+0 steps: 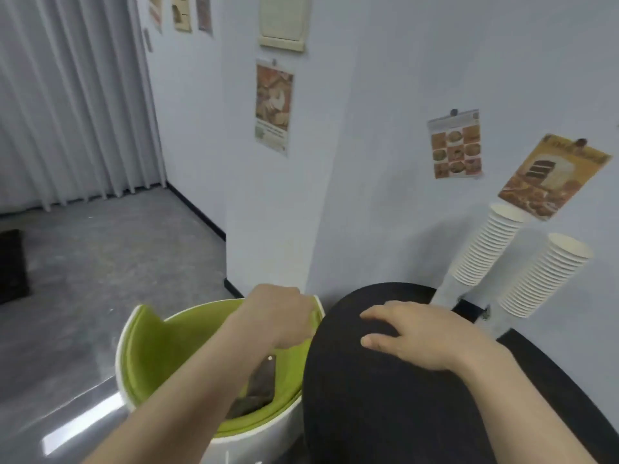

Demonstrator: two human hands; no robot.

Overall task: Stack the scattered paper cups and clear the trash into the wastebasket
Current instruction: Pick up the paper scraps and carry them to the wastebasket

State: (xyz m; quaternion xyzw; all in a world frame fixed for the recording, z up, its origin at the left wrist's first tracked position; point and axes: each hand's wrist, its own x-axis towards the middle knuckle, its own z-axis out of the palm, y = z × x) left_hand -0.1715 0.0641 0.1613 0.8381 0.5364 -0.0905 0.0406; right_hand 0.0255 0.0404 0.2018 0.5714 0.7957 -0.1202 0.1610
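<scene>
Looking at this from biggest to smallest: the round black table [402,413] fills the lower right, and the white wastebasket [268,426] with its green liner sits just left of it, rim tucked against the table edge. Two tall cup stacks [485,249] lean near the wall at the table's far side, so the stacking looks done to me. Left hand [281,316] hangs over the basket's far rim, knuckles up, fingers curled under and hidden, so I can't tell if it's holding trash or not. Right hand [412,333] lies flat on the table, fingers spread, holding nothing. Dark trash [258,386] is already in the basket, directly below the left wrist.
</scene>
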